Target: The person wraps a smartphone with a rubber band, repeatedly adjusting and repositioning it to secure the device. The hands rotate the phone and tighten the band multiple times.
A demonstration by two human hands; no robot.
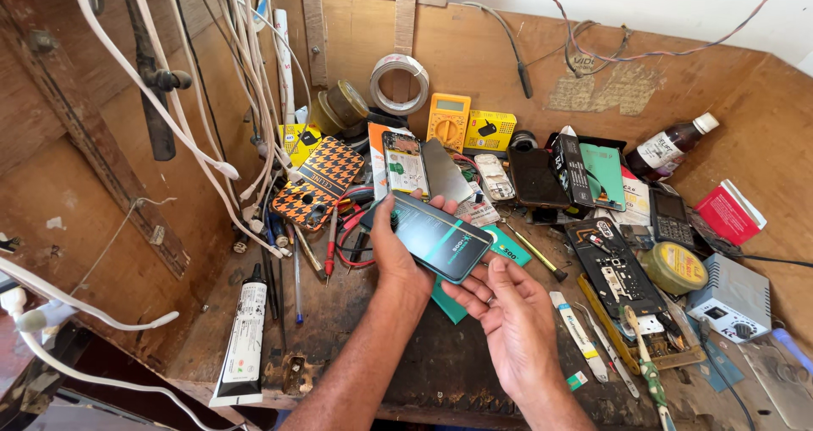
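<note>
Both hands met over the middle of the bench in the head view. Left hand was closed around a phone, thumb along its near edge and fingertips curling over the far edge, holding it tilted above the bench with its dark, teal-streaked face up. Right hand lay open and flat, palm up, just under the phone's lower right corner, fingers spread and gripping nothing; a ring showed on one finger. Whether those fingers touched the phone, I could not tell.

Beneath the phone lay a teal card on the dark bench. An orange patterned case and red and black leads sat to the left, a white glue tube stood at the near left edge, a yellow multimeter stood at the back, and an opened phone chassis lay to the right beside a green-handled tool.

By my judgement, the step in hand was the inspection or steadying of the phone, lifted clear of the clutter. Any further move called for a firm left grip, the right fingers supporting the free corner so that the phone did not slip, and care with the screen face.
</note>
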